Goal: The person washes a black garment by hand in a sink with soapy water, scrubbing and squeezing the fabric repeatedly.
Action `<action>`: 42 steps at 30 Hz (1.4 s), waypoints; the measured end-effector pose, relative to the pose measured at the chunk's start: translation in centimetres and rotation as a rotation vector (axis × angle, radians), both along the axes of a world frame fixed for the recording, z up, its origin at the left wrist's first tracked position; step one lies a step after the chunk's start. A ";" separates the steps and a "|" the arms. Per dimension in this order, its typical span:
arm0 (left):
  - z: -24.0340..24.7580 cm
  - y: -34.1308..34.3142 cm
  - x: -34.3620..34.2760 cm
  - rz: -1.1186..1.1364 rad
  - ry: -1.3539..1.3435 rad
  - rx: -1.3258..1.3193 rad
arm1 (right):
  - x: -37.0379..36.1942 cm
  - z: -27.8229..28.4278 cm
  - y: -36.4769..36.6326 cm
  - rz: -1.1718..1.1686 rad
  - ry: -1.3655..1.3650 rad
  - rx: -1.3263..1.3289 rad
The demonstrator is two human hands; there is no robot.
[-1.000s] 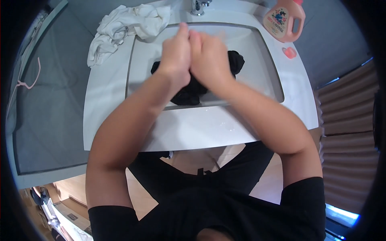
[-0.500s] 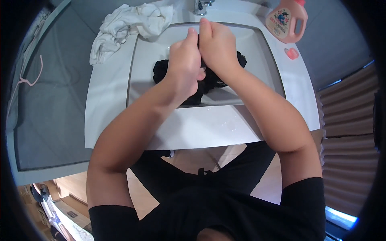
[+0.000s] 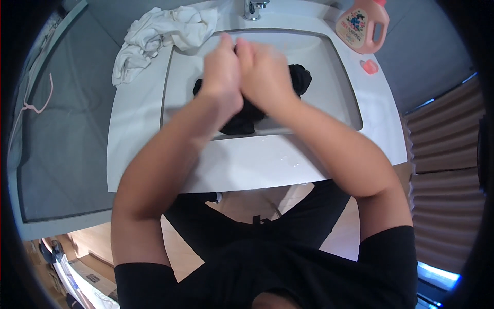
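My left hand and my right hand press together above a white sink basin. Both are closed on a black cloth garment, of which a dark bit shows between the thumbs. The rest of the garment hangs and lies bunched in the basin, spreading out to either side beneath my hands. Its exact kind is hidden by the folds. Motion blurs the fingers slightly, and most of the gripped cloth is out of sight behind them.
A chrome tap stands behind the basin. Crumpled white cloth lies at the back left of the counter. To the right are a pink jug-shaped bottle and a small pink cap. Water drops dot the front edge.
Both hands have shifted left and a little against each other, the right now lower relative to the left. The black garment has moved slightly with them.
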State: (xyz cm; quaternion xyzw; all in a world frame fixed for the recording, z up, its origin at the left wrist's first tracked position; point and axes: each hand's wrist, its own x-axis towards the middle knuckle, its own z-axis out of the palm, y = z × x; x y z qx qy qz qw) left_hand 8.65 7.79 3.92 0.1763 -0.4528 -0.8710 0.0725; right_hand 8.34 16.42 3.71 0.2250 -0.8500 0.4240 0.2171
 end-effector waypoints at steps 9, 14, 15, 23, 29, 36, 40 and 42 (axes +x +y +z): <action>1.6 1.9 2.5 -0.153 -0.142 -0.131 | -0.9 1.2 1.5 -0.017 -0.133 -0.112; 1.1 0.0 -0.6 -0.160 -0.070 -0.001 | 0.6 0.1 0.8 0.036 0.064 -0.052; 2.0 -0.5 -0.2 -0.088 -0.134 -0.035 | 2.0 0.3 0.2 0.070 -0.106 -0.039; 1.4 -0.9 -0.6 -0.042 -0.062 -0.064 | 1.0 0.5 -0.3 0.020 -0.018 -0.074; 1.9 2.6 2.2 -0.165 -0.105 -0.282 | -2.3 1.6 1.8 -0.051 -0.177 -0.148; 2.7 3.0 2.6 -0.133 -0.178 -0.332 | -2.1 1.5 2.1 -0.051 -0.136 -0.115; 2.6 -0.4 0.7 -0.059 -0.041 -0.142 | 1.9 0.4 0.3 0.061 0.029 -0.066; 2.9 -0.3 1.9 -0.057 -0.121 -0.195 | 2.4 0.8 0.0 0.099 -0.138 -0.111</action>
